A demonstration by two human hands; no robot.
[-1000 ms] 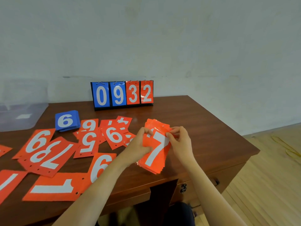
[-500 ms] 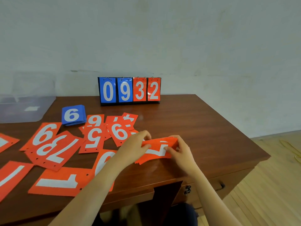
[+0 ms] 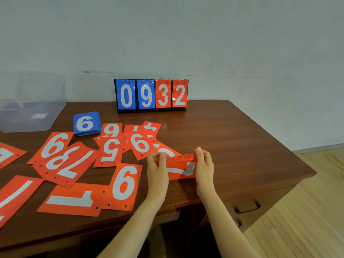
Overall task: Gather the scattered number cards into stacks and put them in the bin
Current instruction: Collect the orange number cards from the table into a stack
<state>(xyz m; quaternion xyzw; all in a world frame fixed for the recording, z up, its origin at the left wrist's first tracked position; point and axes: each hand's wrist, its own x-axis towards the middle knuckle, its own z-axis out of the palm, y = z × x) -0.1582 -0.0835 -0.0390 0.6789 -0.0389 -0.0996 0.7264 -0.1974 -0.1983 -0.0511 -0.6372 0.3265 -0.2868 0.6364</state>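
Observation:
A stack of red number cards point(image 3: 181, 167), a white 7 on its face, stands on its long edge on the wooden table point(image 3: 232, 138). My left hand point(image 3: 157, 167) grips its left end and my right hand point(image 3: 203, 165) grips its right end. Several loose red number cards lie scattered to the left, among them a 6 point(image 3: 123, 185), a 1 point(image 3: 71, 200), a 5 point(image 3: 110, 150) and a 7 point(image 3: 69, 164). A small stack of blue cards point(image 3: 86, 123) showing a 6 lies further back. The clear plastic bin point(image 3: 30, 113) sits at the table's far left.
A flip scoreboard point(image 3: 151, 94) reading 0932 stands at the back of the table against the wall. The table's right edge drops to a wooden floor point(image 3: 307, 220). A drawer handle point(image 3: 247, 208) shows below the front edge.
The red stack has turned from tilted in the air to lengthwise, then come down onto the table on its edge, with both hands holding its ends.

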